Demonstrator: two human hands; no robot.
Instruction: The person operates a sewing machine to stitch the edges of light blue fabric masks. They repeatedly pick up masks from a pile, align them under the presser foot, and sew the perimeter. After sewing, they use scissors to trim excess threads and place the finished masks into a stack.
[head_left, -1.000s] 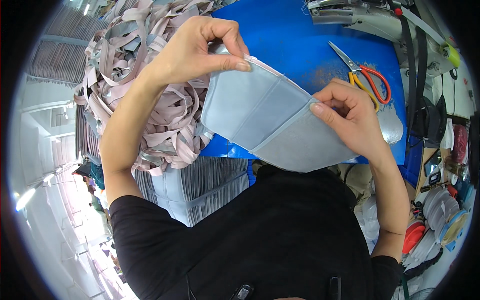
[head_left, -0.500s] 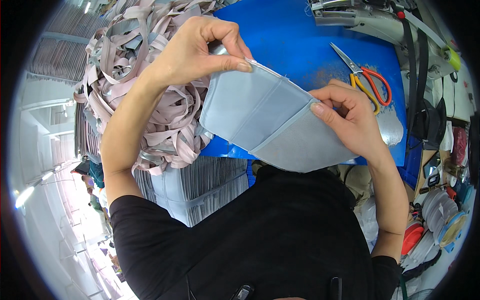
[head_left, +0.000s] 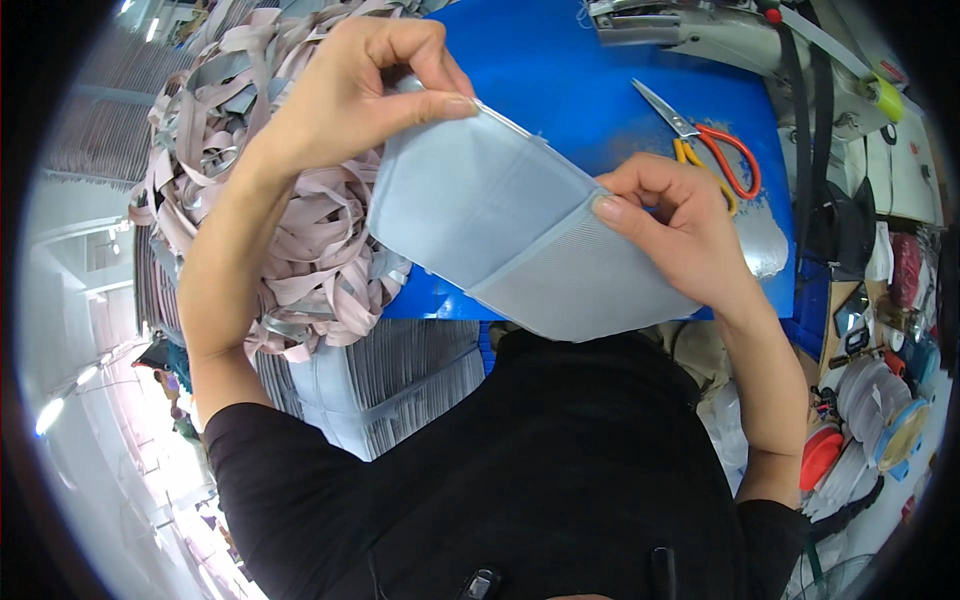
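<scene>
A light grey fabric panel (head_left: 480, 200) with rounded corners is stretched between my two hands, above the front of the blue table. One part is smooth; the other, on the right, is covered by a mesh pocket (head_left: 585, 265) with a bound edge. My left hand (head_left: 385, 85) pinches the upper left edge between thumb and fingers. At the top of the pocket's binding, my right hand (head_left: 675, 220) grips the same edge, thumb on the near face and fingers curled behind. The fingertips behind the panel are hidden.
Scissors (head_left: 690, 135) with red and yellow handles lie on the blue tabletop (head_left: 540, 60), right of the panel. A sewing machine (head_left: 720, 40) stands behind them. Tangled pinkish strips (head_left: 320, 225) heap up at left. Bundled grey panels (head_left: 390, 385) are stacked below the table edge.
The whole scene has shifted slightly left in view. The panel has turned to face me a little more, its smooth part looking flatter. Both hands keep their hold.
</scene>
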